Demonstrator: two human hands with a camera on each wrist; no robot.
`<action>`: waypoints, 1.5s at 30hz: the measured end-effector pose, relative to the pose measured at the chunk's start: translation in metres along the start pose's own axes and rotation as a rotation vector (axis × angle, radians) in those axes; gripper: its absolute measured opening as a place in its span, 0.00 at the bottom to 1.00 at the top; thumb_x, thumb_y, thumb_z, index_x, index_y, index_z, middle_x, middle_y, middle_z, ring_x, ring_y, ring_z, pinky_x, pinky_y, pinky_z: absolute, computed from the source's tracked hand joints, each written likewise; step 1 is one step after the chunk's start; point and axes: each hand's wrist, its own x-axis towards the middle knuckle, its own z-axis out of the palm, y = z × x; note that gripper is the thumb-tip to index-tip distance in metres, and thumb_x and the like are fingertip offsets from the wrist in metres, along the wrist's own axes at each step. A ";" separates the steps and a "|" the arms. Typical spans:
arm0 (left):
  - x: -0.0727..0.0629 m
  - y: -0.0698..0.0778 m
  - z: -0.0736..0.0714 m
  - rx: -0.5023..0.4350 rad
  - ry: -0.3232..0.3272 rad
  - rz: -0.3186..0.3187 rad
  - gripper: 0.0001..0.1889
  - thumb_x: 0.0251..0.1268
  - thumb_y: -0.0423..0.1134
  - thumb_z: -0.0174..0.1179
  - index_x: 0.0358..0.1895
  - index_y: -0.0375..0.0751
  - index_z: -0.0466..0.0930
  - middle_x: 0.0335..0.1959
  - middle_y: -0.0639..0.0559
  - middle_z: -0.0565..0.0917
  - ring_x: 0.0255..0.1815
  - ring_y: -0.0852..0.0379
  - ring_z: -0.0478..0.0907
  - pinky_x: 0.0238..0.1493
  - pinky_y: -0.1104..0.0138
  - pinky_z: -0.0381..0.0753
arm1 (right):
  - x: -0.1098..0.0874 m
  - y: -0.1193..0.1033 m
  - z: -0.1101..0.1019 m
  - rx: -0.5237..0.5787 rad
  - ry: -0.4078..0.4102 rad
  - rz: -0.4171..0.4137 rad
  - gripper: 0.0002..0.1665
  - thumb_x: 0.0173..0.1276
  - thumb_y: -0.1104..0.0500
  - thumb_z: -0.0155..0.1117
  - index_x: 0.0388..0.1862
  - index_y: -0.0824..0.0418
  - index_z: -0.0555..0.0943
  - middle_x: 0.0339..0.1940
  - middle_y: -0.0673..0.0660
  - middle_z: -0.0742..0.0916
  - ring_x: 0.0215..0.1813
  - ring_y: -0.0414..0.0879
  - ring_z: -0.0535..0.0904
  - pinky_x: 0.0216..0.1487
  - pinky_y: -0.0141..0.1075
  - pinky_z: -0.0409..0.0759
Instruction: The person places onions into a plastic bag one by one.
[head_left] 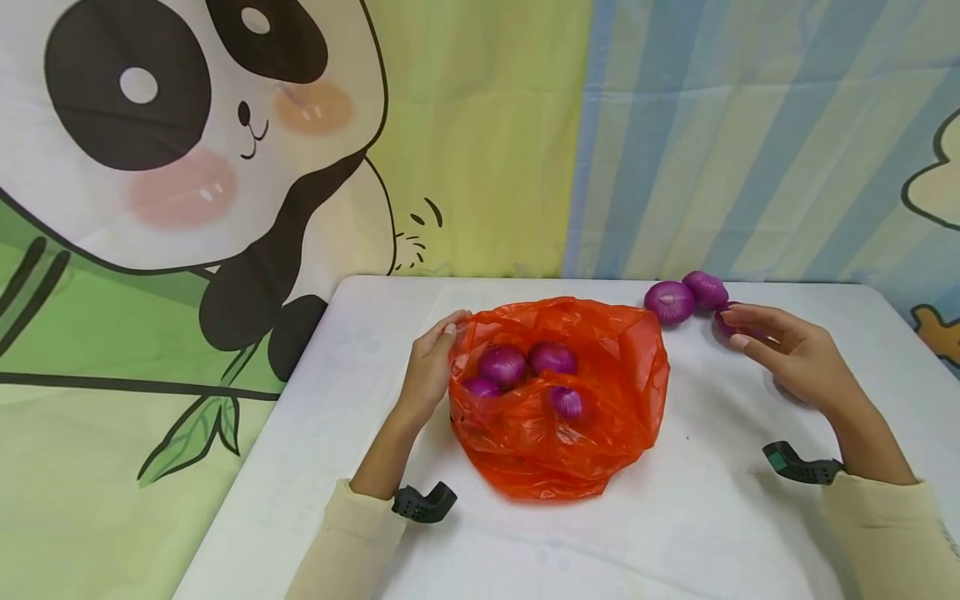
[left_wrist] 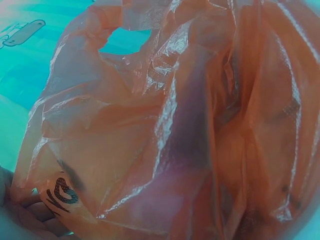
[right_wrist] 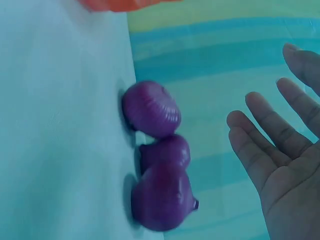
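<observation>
A red plastic bag [head_left: 555,454] stands on the table with its mouth open upward. Inside it lie several purple onions [head_left: 502,367]. My left hand [head_left: 429,367] grips the bag's left rim between thumb and fingers; in the left wrist view the crumpled bag [left_wrist: 100,135] fills most of the picture. Toward the table's back right corner, my right hand [head_left: 798,354] hovers with fingers spread apart and nothing in them. Just beyond it sit purple onions [head_left: 670,302], three of them plain in the right wrist view [right_wrist: 151,109]. Something dark under the right hand is mostly hidden.
The white table [head_left: 720,517] ends at a back edge close behind the onions. A printed cloth backdrop [head_left: 480,142] with a panda rises right behind that edge. Each wrist carries a black strap-like mount [head_left: 425,503].
</observation>
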 end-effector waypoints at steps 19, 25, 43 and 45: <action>-0.002 0.003 -0.001 -0.002 -0.015 -0.003 0.21 0.80 0.38 0.38 0.68 0.35 0.68 0.65 0.46 0.74 0.65 0.53 0.70 0.66 0.65 0.67 | -0.027 0.056 -0.036 -0.114 0.170 0.315 0.36 0.70 0.45 0.60 0.75 0.50 0.65 0.66 0.50 0.75 0.61 0.31 0.70 0.52 0.14 0.65; -0.002 0.003 -0.001 0.008 -0.013 -0.008 0.21 0.80 0.39 0.38 0.69 0.36 0.68 0.65 0.47 0.73 0.66 0.53 0.70 0.65 0.65 0.67 | -0.030 0.067 -0.039 -0.117 0.128 0.388 0.42 0.70 0.42 0.59 0.78 0.46 0.57 0.78 0.61 0.58 0.77 0.61 0.47 0.70 0.44 0.55; -0.001 0.000 0.001 0.002 -0.008 -0.008 0.22 0.80 0.39 0.38 0.69 0.34 0.67 0.65 0.46 0.73 0.66 0.53 0.70 0.66 0.65 0.66 | -0.034 0.090 -0.049 -0.215 -0.053 0.403 0.57 0.67 0.45 0.65 0.79 0.60 0.39 0.72 0.81 0.46 0.68 0.82 0.41 0.53 0.78 0.54; -0.001 0.000 0.001 0.000 -0.007 -0.008 0.22 0.80 0.38 0.38 0.69 0.34 0.67 0.65 0.46 0.73 0.66 0.53 0.69 0.66 0.65 0.66 | -0.034 0.092 -0.049 -0.242 -0.103 0.428 0.56 0.67 0.42 0.64 0.79 0.62 0.42 0.68 0.84 0.51 0.63 0.83 0.49 0.49 0.77 0.60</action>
